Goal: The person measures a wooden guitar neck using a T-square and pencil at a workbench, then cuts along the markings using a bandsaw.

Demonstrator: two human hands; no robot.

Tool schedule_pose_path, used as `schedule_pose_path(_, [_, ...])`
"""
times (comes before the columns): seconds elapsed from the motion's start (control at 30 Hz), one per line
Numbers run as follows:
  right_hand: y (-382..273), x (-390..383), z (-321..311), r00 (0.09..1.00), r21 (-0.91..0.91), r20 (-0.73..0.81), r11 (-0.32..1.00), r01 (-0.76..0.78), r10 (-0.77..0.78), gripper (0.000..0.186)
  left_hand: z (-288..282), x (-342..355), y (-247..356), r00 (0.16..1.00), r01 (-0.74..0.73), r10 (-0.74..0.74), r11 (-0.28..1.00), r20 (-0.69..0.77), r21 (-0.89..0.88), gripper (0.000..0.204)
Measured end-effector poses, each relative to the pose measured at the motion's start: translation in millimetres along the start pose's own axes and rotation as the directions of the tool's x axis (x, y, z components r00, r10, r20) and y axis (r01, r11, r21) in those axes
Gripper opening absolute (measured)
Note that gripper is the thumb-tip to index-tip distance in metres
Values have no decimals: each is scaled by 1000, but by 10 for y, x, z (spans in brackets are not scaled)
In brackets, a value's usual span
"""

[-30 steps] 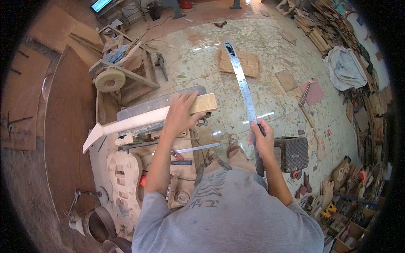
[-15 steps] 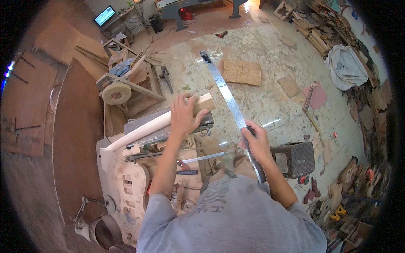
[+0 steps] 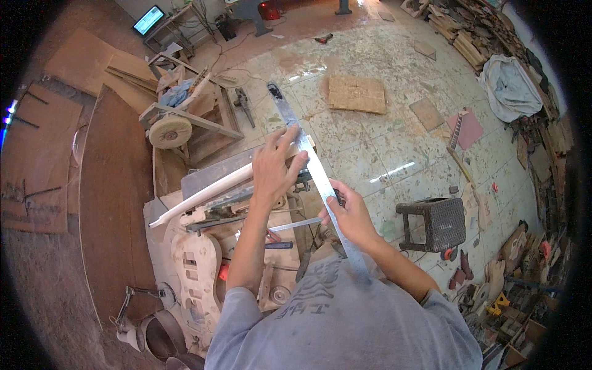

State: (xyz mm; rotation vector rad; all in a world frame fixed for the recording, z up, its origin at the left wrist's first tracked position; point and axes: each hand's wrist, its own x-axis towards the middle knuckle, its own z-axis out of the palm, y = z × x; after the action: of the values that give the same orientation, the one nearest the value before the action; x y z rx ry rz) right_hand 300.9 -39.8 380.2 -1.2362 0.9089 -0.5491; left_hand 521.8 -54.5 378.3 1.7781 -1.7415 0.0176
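A pale wooden guitar neck [image 3: 216, 189] lies slanted at the bench's edge. My left hand [image 3: 274, 165] wraps over its right end, thumb on the near side, and its fingertips touch a long flat metal bar [image 3: 316, 169]. The bar crosses the neck's end and carries a dark fitting at its far tip. My right hand [image 3: 349, 213] grips the bar lower down, fingers curled around its edge. Part of the neck's end is covered by my left hand and the bar. Beneath my left forearm is a vise-like metal tool [image 3: 216, 213].
A guitar body [image 3: 196, 262] and a dark-handled tool [image 3: 279, 245] lie on the bench. A dark stool [image 3: 435, 225] stands at right. A buffing wheel [image 3: 171, 132] is at far left, a wooden board [image 3: 356, 94] on the floor. Scrap wood [image 3: 468, 46] lines the right wall.
The metal bar has swung left and now lies against the neck's end by my left fingertips. My right hand has moved left and down with it. My left hand stays on the neck.
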Motion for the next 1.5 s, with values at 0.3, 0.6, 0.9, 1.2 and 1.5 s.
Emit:
schedule_pose_path(0.3, [14, -11, -9, 1000, 128, -17, 992, -9, 11, 41, 94, 42, -47, 998, -12, 11, 1000, 65, 26, 66])
schedule_pose_path(0.6, [-112, 345, -299, 910, -147, -221, 934, 324, -351, 38, 83, 61, -70, 997, -8, 9, 1000, 74, -13, 67])
schedule_pose_path(0.9, [-267, 672, -208, 908, -130, -124, 914, 384, -399, 37, 84, 62, -114, 997, -6, 10, 999, 82, -47, 70])
schedule_pose_path(1.2, [-323, 737, -185, 898, -211, -105, 892, 400, -428, 39, 57, 64, -103, 995, 20, -13, 997, 101, -74, 71])
schedule_pose_path(1.5, [-286, 795, -192, 900, -217, -100, 892, 396, -424, 37, 39, 71, -80, 994, 28, -21, 997, 103, -67, 68])
